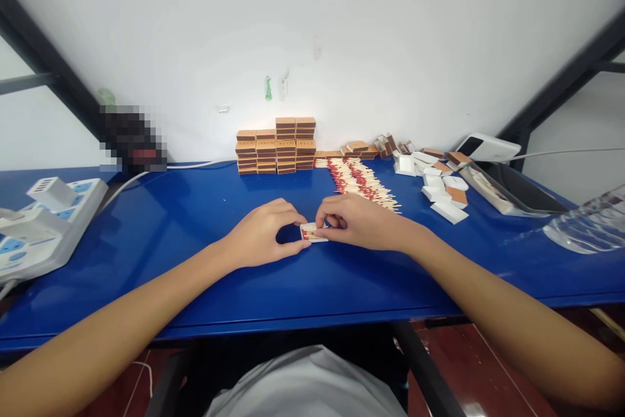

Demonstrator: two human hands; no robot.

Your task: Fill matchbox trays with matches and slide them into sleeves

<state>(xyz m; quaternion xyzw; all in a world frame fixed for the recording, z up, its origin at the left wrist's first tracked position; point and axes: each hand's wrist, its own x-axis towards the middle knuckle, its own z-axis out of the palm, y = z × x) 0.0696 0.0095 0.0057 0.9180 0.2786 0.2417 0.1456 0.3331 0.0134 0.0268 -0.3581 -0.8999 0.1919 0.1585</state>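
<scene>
A small white matchbox tray [319,240] lies on the blue table in front of me, with several red-headed matches [306,235] in it. My left hand [266,231] holds the tray's left end between thumb and fingers. Over its right part, my right hand [351,222] is closed, thumb and index finger pinched at the matches; the curled fingers hide the tray's right end. Just beyond my right hand spreads a wide pile of loose matches [361,183], most with red heads.
Stacked matchboxes [276,150] stand against the wall. Empty white trays [437,192] and brown sleeves [456,196] lie scattered at right, near a white power bank [488,147], a dark phone-like slab [522,189] and a clear plastic bottle [586,225]. A power strip [83,222] sits left.
</scene>
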